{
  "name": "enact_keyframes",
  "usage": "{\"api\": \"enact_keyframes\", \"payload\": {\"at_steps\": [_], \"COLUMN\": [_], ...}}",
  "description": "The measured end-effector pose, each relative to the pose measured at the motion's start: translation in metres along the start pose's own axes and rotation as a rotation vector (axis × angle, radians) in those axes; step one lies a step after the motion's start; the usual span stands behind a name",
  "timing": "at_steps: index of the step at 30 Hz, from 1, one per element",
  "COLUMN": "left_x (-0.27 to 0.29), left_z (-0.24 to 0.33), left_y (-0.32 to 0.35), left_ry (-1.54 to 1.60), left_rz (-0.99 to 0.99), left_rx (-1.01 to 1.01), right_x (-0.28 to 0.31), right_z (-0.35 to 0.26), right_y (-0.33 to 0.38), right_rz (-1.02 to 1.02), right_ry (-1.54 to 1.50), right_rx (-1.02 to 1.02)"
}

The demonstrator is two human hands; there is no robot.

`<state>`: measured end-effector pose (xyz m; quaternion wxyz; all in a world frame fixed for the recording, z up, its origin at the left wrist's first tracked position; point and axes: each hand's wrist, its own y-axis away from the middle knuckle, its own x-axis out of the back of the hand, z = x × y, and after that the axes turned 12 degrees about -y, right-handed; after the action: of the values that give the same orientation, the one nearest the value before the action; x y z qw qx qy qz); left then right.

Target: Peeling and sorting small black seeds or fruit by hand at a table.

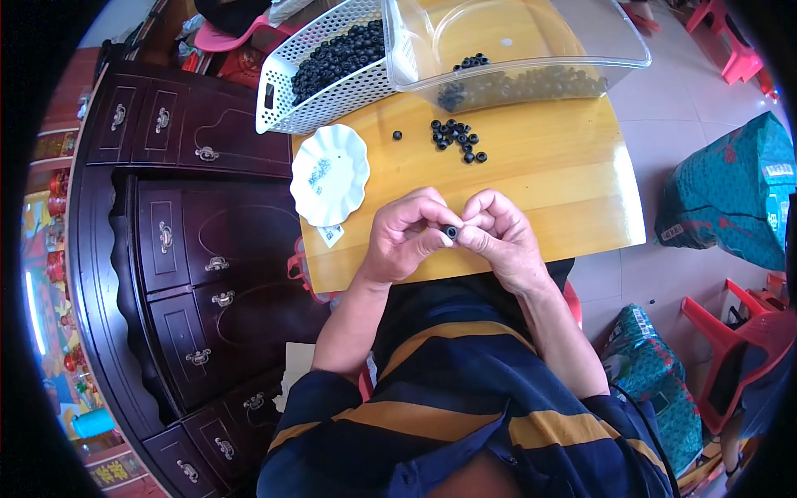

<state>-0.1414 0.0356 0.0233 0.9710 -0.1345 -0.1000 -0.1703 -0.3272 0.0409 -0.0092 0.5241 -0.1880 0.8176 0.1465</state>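
Close to the table's near edge, my left hand (pixel 409 234) pinches a small black round piece (pixel 450 231) with a hole in it between thumb and fingertips. My right hand (pixel 504 239) meets it from the other side, thumb and forefinger pressed together at the piece's edge; whatever they grip is too small to make out. Beyond the hands lies a loose group of similar black pieces (pixel 454 133), with a single one (pixel 397 134) apart to its left. A white scalloped dish (pixel 353 178) left of them holds tiny clear bits (pixel 318 176).
A white perforated basket (pixel 332 101) full of black pieces stands at the far left of the wooden table (pixel 564 183). Beside it is a clear plastic bin (pixel 531 66) with more pieces. Dark drawers (pixel 224 224) flank the left; teal bags (pixel 722 187) and red stools (pixel 735 340) stand right.
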Motion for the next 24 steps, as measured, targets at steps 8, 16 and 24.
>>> {"api": "enact_keyframes", "payload": {"at_steps": [8, 16, 24], "left_x": [0.023, 0.127, 0.185], "left_z": [0.006, 0.017, 0.014], "left_y": [-0.007, -0.055, -0.057], "left_ry": [0.023, -0.393, -0.618], "left_rz": [0.185, 0.287, 0.505], "left_rx": [0.184, 0.428, 0.355], "right_x": [0.006, 0.01, 0.017], "right_z": [0.001, 0.006, 0.007], "right_y": [-0.003, -0.005, -0.007], "right_rz": [0.093, 0.149, 0.183], "right_ry": [0.041, 0.123, 0.117], "right_rx": [-0.026, -0.077, -0.038]}}
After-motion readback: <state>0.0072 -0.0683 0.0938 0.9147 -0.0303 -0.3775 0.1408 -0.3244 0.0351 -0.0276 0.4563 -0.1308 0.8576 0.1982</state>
